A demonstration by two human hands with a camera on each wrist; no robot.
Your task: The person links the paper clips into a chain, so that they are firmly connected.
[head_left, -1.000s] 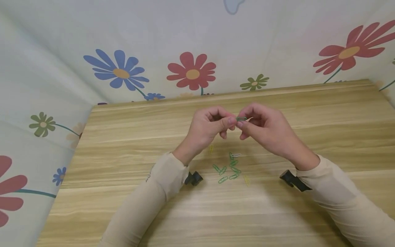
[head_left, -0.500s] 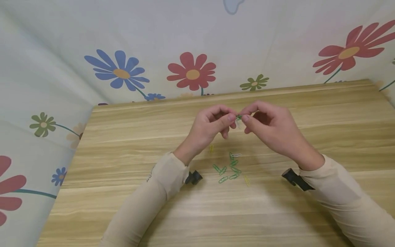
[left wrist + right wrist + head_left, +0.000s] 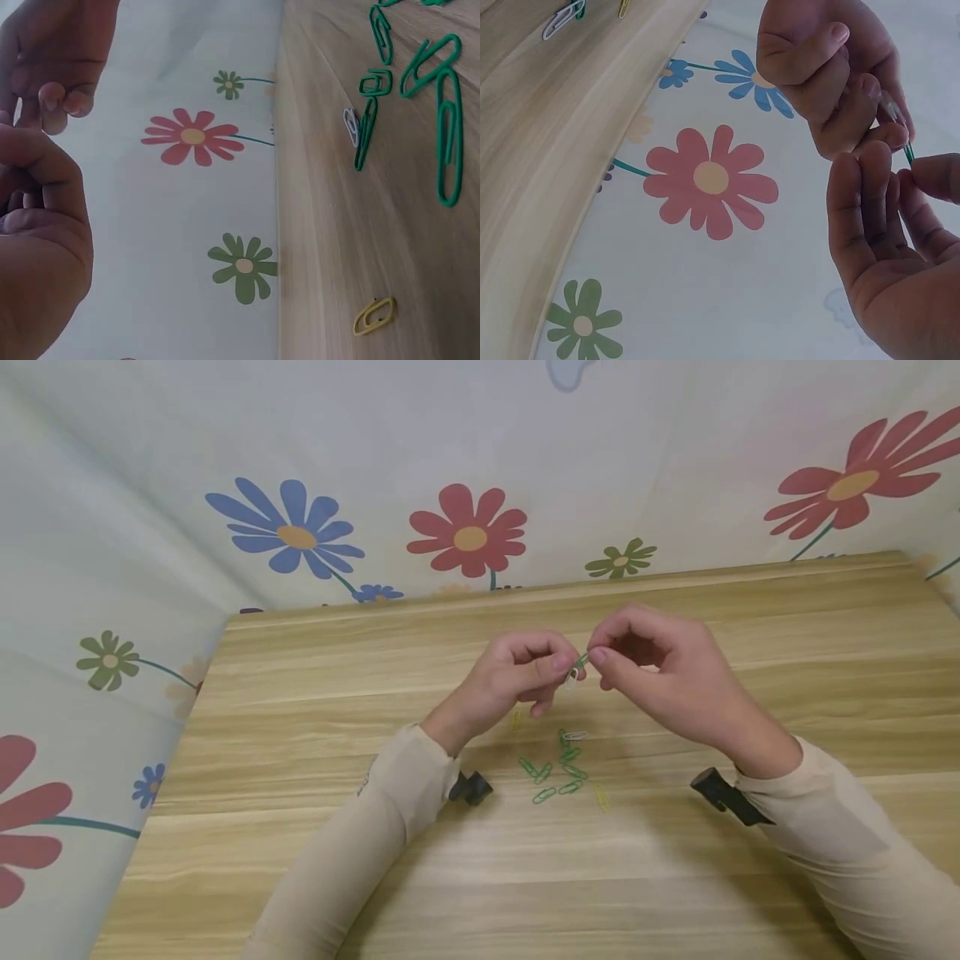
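Note:
Above the table, my left hand [image 3: 517,672] pinches paper clips at its thumb and fingertips. A whitish paper clip [image 3: 572,676] shows at those fingertips. From there a green paper clip [image 3: 582,660] spans to my right hand [image 3: 667,681], whose thumb and forefinger pinch its other end. In the right wrist view, the green clip [image 3: 909,154] bridges the small gap between the hands. How the two clips join is too small to tell. Parts of both are covered by fingers.
On the wooden table [image 3: 300,760] below lie several green paper clips [image 3: 570,772], a white one [image 3: 575,737] and two yellow ones, one to the left [image 3: 516,720] and one nearer [image 3: 602,797]. A flowered cloth [image 3: 525,452] hangs behind the table.
My right hand has shifted slightly right, and my left hand has dipped a little. The green clip has turned from level to slanting, and a whitish clip now shows beneath it.

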